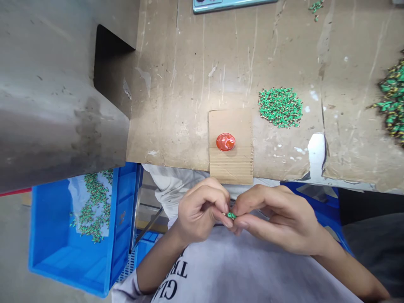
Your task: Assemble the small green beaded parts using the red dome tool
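My left hand [202, 210] and my right hand [277, 216] meet in front of my shirt, just off the table's front edge. Thumb and forefinger of both pinch one small green piece [231, 215] with a pale tip; its exact kind is too small to make out. Beyond the hands, a small red oval dish [225, 142] with a glossy red filling sits on a cardboard piece [232, 168]. To the right of that lies a flat heap of tiny green and dark pieces [280, 107].
A larger pile of green and yellow pieces [394, 99] lies at the right edge. A phone [233, 4] rests at the table's back, near a few loose green bits [316, 6]. On the left stand a metal housing [63, 92] and, lower, a blue crate [72, 261] holding green pieces.
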A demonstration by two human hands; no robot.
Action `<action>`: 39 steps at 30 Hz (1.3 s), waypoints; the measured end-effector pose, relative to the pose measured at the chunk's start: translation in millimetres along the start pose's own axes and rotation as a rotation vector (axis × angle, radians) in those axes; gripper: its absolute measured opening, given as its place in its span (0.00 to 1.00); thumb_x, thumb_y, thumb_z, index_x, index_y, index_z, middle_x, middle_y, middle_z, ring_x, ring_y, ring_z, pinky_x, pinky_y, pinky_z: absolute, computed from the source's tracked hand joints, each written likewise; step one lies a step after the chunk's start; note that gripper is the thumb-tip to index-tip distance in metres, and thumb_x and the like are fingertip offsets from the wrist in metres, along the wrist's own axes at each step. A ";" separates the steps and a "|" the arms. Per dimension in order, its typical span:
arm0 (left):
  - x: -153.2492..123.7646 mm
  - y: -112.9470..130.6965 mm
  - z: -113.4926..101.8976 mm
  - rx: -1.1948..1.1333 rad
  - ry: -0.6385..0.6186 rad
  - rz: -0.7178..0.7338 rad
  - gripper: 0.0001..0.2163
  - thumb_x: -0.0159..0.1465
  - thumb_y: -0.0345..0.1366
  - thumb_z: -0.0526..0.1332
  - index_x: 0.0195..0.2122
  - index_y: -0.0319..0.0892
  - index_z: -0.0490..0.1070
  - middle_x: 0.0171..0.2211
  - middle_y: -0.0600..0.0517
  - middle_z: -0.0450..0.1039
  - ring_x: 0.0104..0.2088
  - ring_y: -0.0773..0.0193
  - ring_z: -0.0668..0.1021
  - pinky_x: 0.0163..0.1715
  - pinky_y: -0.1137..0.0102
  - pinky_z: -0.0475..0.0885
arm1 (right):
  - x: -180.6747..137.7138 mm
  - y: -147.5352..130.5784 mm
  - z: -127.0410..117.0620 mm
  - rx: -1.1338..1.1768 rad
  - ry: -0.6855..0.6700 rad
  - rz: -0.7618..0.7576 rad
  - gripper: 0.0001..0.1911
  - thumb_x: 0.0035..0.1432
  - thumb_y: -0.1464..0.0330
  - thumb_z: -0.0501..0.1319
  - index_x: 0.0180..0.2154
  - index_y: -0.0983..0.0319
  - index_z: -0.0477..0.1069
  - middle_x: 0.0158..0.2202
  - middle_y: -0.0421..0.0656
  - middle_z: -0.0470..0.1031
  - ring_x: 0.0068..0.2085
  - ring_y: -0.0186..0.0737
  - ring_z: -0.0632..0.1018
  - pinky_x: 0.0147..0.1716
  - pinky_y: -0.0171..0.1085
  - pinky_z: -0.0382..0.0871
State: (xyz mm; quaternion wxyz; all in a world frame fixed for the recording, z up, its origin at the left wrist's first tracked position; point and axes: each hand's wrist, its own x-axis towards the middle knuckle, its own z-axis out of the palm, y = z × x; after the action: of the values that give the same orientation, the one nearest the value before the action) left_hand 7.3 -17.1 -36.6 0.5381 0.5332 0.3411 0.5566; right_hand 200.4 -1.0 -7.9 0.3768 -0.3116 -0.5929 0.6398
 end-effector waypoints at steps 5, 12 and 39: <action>2.4 0.1 -0.8 0.022 0.019 0.007 0.12 0.66 0.39 0.76 0.37 0.41 0.75 0.30 0.55 0.74 0.29 0.69 0.76 0.30 0.73 0.72 | -2.5 -2.0 -2.0 -0.133 0.025 -0.040 0.02 0.74 0.71 0.66 0.45 0.59 0.75 0.35 0.39 0.84 0.33 0.32 0.85 0.35 0.27 0.78; 3.3 5.2 -5.3 0.053 -0.014 0.015 0.11 0.63 0.37 0.78 0.40 0.42 0.79 0.31 0.53 0.77 0.29 0.68 0.77 0.28 0.74 0.72 | -2.3 2.1 -10.2 -0.210 -0.090 -0.217 0.07 0.80 0.71 0.55 0.48 0.60 0.73 0.40 0.44 0.83 0.42 0.37 0.85 0.42 0.34 0.82; 5.4 27.6 -3.0 0.306 -0.055 -0.074 0.08 0.63 0.25 0.67 0.43 0.40 0.78 0.33 0.52 0.76 0.28 0.68 0.75 0.28 0.74 0.72 | -1.0 9.0 -7.5 -0.288 -0.050 -0.258 0.14 0.67 0.80 0.58 0.48 0.58 0.71 0.41 0.48 0.82 0.38 0.41 0.82 0.37 0.40 0.80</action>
State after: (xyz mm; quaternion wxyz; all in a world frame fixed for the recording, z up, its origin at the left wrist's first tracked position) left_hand -1.3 -16.5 -9.7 0.4801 0.6110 0.4264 0.4631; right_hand 206.3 1.9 -17.7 0.3925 -0.2675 -0.7225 0.5024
